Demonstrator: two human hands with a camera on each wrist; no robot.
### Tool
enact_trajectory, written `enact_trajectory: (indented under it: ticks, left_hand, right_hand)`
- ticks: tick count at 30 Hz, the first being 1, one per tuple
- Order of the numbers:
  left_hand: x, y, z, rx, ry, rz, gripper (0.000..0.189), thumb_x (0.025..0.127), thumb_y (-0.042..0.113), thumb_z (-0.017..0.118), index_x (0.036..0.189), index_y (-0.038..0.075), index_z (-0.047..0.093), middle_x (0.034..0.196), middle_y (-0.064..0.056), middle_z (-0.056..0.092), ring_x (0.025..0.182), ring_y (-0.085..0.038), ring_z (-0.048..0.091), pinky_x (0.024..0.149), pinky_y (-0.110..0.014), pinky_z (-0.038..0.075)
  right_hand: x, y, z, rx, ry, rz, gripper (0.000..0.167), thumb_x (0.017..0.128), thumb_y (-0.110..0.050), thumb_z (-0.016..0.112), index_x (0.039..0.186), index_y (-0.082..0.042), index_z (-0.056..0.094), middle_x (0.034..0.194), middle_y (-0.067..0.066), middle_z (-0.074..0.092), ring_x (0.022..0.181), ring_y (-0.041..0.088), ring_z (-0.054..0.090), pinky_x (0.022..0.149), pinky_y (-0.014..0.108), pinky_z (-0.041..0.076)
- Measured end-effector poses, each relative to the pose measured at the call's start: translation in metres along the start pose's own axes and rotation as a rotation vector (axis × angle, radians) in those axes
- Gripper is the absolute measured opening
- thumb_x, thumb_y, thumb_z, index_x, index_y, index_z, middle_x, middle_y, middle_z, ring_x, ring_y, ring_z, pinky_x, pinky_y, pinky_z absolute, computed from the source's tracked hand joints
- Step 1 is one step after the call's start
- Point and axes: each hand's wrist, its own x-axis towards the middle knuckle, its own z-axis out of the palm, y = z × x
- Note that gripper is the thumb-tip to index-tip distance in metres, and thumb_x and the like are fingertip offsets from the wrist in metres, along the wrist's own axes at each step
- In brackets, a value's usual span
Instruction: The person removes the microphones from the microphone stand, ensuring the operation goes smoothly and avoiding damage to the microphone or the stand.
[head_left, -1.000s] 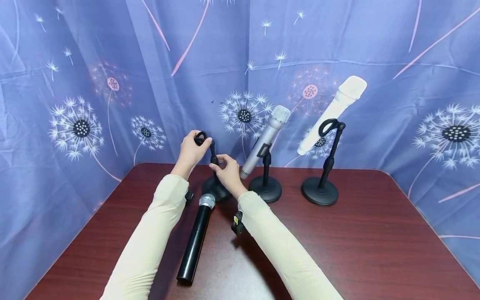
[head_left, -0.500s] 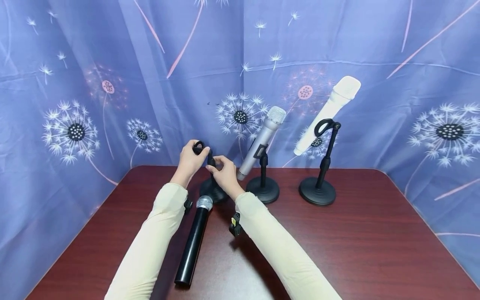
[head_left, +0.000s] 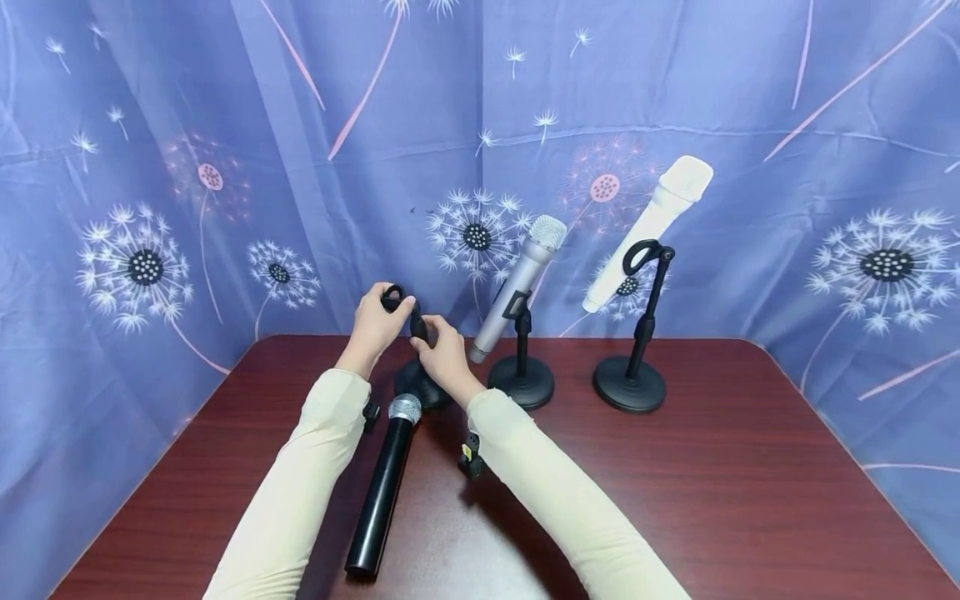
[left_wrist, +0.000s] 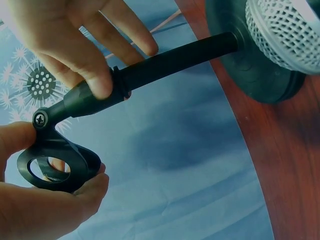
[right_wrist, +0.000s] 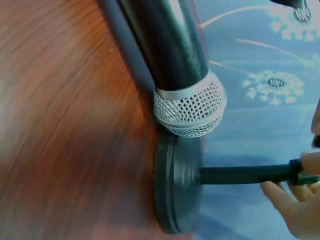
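Note:
A black desk microphone stand stands at the back left of the table, its round base on the wood. My left hand pinches the ring-shaped clip at its top between thumb and fingers. Lower down, my right hand grips the collar of the pole, the thumb on the near side and some fingers behind it. Nothing sits in this clip. In front of the base lies a black microphone with a silver mesh head, touched by neither hand.
Right of my right hand, a silver microphone leans in a second stand. Farther right, a white microphone rests in a taller stand. A blue dandelion-print curtain hangs behind the reddish-brown table.
My left hand and the clip have come down a little toward the base. The right hand keeps its grip on the collar. The head view has shifted slightly; the microphones stay in place.

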Motion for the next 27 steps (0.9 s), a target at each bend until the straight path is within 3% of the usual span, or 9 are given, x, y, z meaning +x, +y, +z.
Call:
enact_trajectory:
  ticks: [3, 8, 14, 18, 27]
  left_hand:
    - [0.001, 0.000, 0.000, -0.007, 0.004, 0.001, 0.043, 0.098, 0.028, 0.056, 0.133, 0.004, 0.046, 0.135, -0.018, 0.048, 0.125, -0.033, 0.046, 0.100, -0.046, 0.041]
    - [0.001, 0.001, 0.000, -0.020, 0.004, -0.021, 0.044, 0.099, 0.027, 0.055, 0.135, 0.005, 0.043, 0.138, -0.018, 0.046, 0.128, -0.033, 0.044, 0.102, -0.045, 0.041]
    - [-0.001, 0.003, 0.003, -0.027, 0.031, -0.046, 0.045, 0.098, 0.024, 0.055, 0.136, 0.004, 0.043, 0.138, -0.018, 0.045, 0.128, -0.033, 0.044, 0.102, -0.045, 0.041]
    - [-0.002, 0.003, 0.005, -0.043, 0.068, -0.057, 0.046, 0.098, 0.024, 0.056, 0.138, 0.004, 0.042, 0.138, -0.017, 0.045, 0.127, -0.033, 0.045, 0.101, -0.045, 0.041]
    - [-0.006, -0.002, 0.007, -0.018, 0.105, 0.029, 0.052, 0.097, 0.028, 0.057, 0.141, 0.006, 0.043, 0.140, -0.018, 0.046, 0.126, -0.034, 0.046, 0.100, -0.047, 0.040]
  right_hand:
    - [-0.004, -0.006, -0.005, -0.065, -0.085, 0.003, 0.049, 0.092, -0.006, 0.063, 0.139, -0.004, 0.047, 0.125, 0.016, 0.061, 0.109, 0.026, 0.061, 0.091, 0.036, 0.048]
    - [-0.012, -0.013, -0.013, -0.112, -0.198, 0.010, 0.061, 0.093, -0.006, 0.061, 0.147, -0.001, 0.033, 0.130, 0.021, 0.056, 0.116, 0.031, 0.057, 0.095, 0.040, 0.046]
    - [-0.021, -0.012, -0.022, -0.108, -0.219, -0.046, 0.056, 0.090, -0.001, 0.061, 0.142, 0.005, 0.039, 0.126, 0.023, 0.058, 0.111, 0.033, 0.060, 0.094, 0.041, 0.047]
    - [-0.027, -0.011, -0.033, -0.059, -0.291, -0.095, 0.050, 0.092, 0.000, 0.059, 0.139, 0.005, 0.044, 0.128, 0.023, 0.057, 0.113, 0.034, 0.060, 0.094, 0.042, 0.048]
    - [-0.039, -0.005, -0.063, -0.039, -0.416, -0.224, 0.038, 0.094, -0.005, 0.061, 0.131, 0.002, 0.055, 0.128, 0.018, 0.059, 0.115, 0.033, 0.058, 0.094, 0.043, 0.048]
